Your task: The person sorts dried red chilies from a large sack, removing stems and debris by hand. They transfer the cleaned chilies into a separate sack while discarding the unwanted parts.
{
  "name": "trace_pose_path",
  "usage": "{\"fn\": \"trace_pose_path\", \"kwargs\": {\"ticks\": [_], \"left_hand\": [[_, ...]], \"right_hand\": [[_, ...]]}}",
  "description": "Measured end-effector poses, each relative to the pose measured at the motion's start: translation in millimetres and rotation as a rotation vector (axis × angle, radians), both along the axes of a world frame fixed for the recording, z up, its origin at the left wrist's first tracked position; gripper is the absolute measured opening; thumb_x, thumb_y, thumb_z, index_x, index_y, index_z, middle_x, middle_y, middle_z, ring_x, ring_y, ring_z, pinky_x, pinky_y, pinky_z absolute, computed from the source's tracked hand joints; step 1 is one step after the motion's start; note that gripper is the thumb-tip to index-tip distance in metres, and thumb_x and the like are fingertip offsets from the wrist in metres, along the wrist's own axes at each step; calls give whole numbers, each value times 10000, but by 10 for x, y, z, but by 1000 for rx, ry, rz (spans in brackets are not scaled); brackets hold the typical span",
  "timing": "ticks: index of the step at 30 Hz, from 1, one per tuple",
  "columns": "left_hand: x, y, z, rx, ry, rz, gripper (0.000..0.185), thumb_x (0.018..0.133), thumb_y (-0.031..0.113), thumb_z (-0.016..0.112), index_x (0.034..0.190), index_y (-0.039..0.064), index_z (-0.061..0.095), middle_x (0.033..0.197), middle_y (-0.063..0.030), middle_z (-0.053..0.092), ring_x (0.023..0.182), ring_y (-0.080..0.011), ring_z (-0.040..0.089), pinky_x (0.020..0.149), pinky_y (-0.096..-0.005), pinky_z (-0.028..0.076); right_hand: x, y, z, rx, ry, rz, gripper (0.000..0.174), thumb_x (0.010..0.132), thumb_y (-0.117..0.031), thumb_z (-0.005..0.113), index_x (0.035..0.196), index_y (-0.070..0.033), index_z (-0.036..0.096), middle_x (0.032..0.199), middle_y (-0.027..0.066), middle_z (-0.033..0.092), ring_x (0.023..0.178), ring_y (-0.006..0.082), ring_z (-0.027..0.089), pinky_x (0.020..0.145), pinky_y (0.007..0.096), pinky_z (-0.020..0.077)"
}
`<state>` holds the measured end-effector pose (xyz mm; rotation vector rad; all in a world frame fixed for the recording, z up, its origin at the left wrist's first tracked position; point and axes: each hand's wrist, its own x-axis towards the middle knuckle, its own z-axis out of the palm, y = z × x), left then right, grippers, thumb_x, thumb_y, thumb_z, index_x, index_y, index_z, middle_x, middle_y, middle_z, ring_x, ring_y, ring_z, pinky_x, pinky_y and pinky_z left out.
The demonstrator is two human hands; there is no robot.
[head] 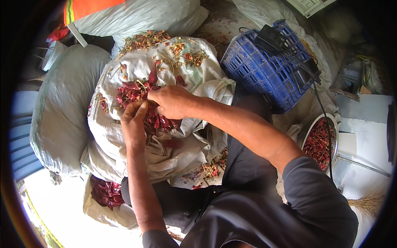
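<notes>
My left hand [135, 116] and my right hand [172, 100] meet over a heap of dried red chili peppers [131, 93] on a stuffed white woven sack [108, 130]. Between my fingertips is a dried chili pepper [151, 105], mostly hidden by them. Left thumb and forefinger pinch together at its left side, while the right fingers close on it from the other side. More red peppers [159, 121] lie just below my hands. Loose stems and caps [145, 42] are scattered along the sack's far edge.
A blue plastic crate [254, 69] at upper right carries black devices with cables. Below it stands a metal bowl of chili pieces [319, 144]. Full sacks [69, 108] crowd the left and back. By my left knee is an opened sack of red peppers [107, 192].
</notes>
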<state>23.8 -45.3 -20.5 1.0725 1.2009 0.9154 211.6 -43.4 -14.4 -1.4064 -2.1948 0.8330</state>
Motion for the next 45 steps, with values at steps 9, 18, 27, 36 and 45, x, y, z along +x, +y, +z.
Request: {"fn": "trace_pose_path", "kwargs": {"ticks": [9,18,27,36,45], "left_hand": [[145,-82,86,799,810,-51,94,915,101,707,925,12,677,816,-5,683,731,-65,615,611,-268,488],[185,191,125,29,-101,576,245,1001,240,585,833,62,605,656,-8,559,542,-111,489,502,-277,423],[370,1633,-58,689,831,-186,466,869,150,684,1296,-7,582,1006,-201,732,873,-241,689,835,-348,518],[346,1290,-486,387,984,-304,246,849,111,681,1086,61,726,1003,-127,750,928,-227,716,846,-339,534],[173,536,165,159,378,-208,330,925,-41,586,1254,-30,583,1011,-112,709,861,-139,672,755,-289,565]], "right_hand": [[-161,-70,-249,-76,-1,58,394,932,-358,583,782,-8,685,732,200,693,729,394,697,675,487,551],[-246,-160,17,410,56,22,310,937,-279,616,724,-57,572,495,80,549,415,209,575,399,382,474],[-151,-165,222,265,259,-86,150,892,-195,646,851,-58,600,610,118,615,576,303,658,533,431,522],[57,-180,-70,-16,-345,181,133,798,-109,639,781,-43,753,784,94,734,730,235,713,596,391,564],[239,124,342,200,38,-202,253,856,-216,715,1020,-34,653,960,170,660,775,309,712,655,436,573]]}}
